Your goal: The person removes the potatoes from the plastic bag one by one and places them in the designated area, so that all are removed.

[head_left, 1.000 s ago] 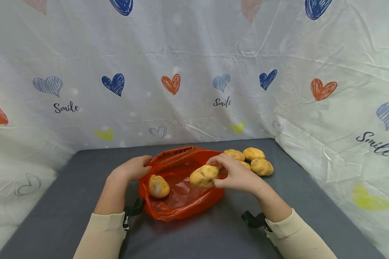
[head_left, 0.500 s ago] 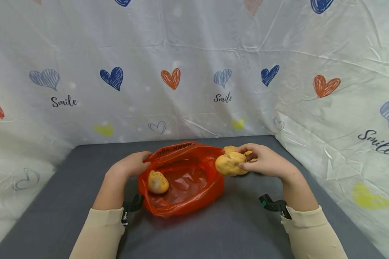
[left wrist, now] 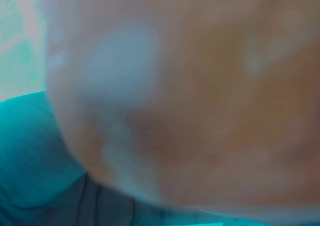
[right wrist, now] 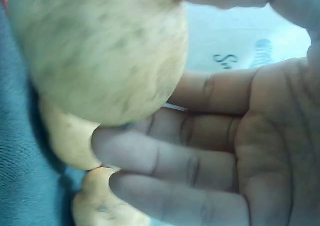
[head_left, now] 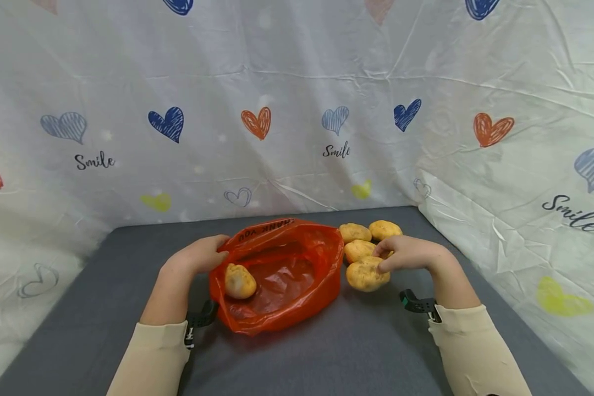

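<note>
My left hand grips the left edge of a red plastic bag, which lies with its mouth open towards me and has THANK YOU printed on its far rim. One potato rests inside the bag at the left. Just right of the bag, my right hand holds another potato between thumb and fingers, low over the table. The right wrist view shows this potato up close, with fingers along its underside. A blurred surface fills most of the left wrist view.
Behind the held potato, several potatoes sit close together on the dark grey table, among them a near one and a far one. A white sheet printed with hearts hangs along the back and right side.
My right hand has carried its potato out from over the bag to the right, then lowered it in front of the other potatoes. The left hand stays at the bag's edge.
</note>
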